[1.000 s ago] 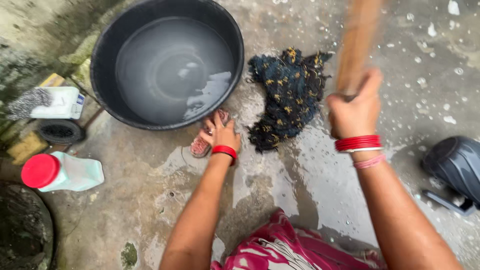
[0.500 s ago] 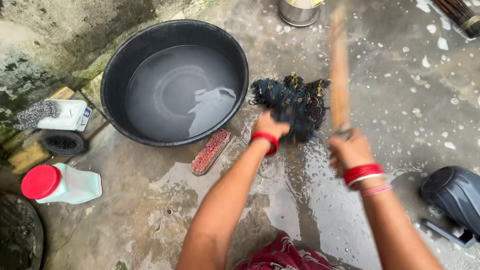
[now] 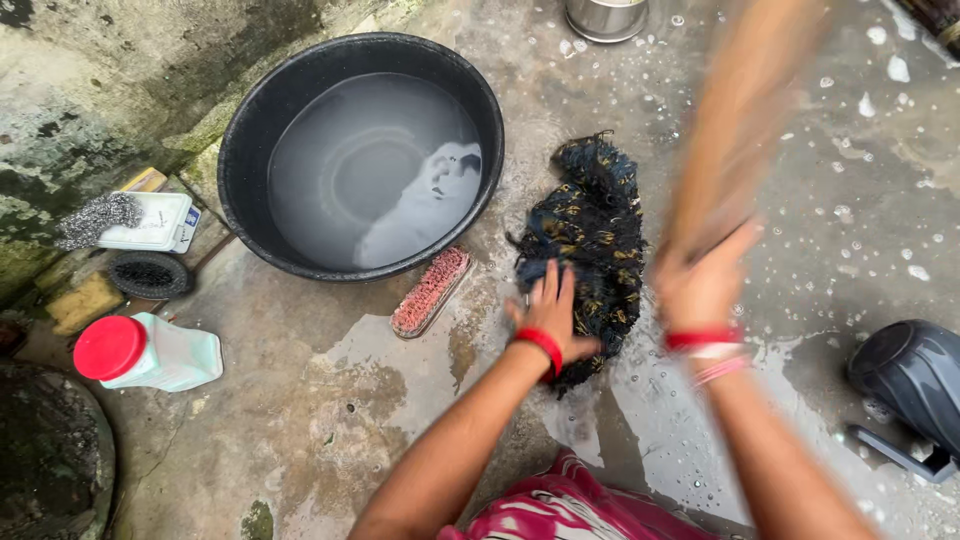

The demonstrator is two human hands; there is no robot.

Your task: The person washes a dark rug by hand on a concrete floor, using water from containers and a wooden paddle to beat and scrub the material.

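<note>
A dark blue cloth with yellow flecks point(image 3: 592, 235) lies wet and bunched on the concrete floor. My left hand point(image 3: 551, 317), with a red bangle at the wrist, presses flat on the cloth's near end, fingers spread. My right hand point(image 3: 702, 283), wearing red and pink bangles, is closed around a wooden bat point(image 3: 740, 120) that rises up and away over the cloth, heavily blurred. A pink scrubbing brush point(image 3: 431, 291) lies on the floor left of my left hand.
A large black tub point(image 3: 250, 160) of greyish water stands at upper left. A red-capped white jug point(image 3: 145, 352), a steel scourer on a white box point(image 3: 150, 222) and a black round brush point(image 3: 147, 275) sit left. A steel pot point(image 3: 605, 17) is at the top, a dark mug point(image 3: 908, 385) at right.
My left hand left the pink brush, reached to the cloth and now presses on it. The cloth has been shifted and stretched lengthwise. My right hand keeps swinging the bat.
</note>
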